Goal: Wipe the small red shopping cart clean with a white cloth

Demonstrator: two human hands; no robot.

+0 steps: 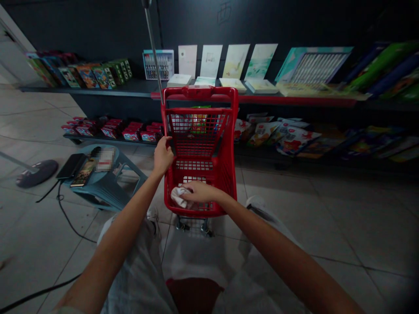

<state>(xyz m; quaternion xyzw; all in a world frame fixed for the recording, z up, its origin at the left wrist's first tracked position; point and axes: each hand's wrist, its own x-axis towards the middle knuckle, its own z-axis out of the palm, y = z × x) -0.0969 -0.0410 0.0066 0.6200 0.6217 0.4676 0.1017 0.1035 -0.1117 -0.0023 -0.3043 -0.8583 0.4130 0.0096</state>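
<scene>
A small red shopping cart with a grid-walled basket stands in front of me, its handle toward the shelf. My left hand is closed over the cart's left side rim, and some of its fingers are hidden. At the near end of the basket, my right hand grips a crumpled white cloth. The cloth touches the near left corner, by the rim. A thin metal pole rises along the cart's left side.
A dark shelf crosses the view with boxes, booklets and pen sets; bagged snacks and red packs lie below. To the left, a blue-grey stool carries phones and cables. A round pole base stands on the tiled floor.
</scene>
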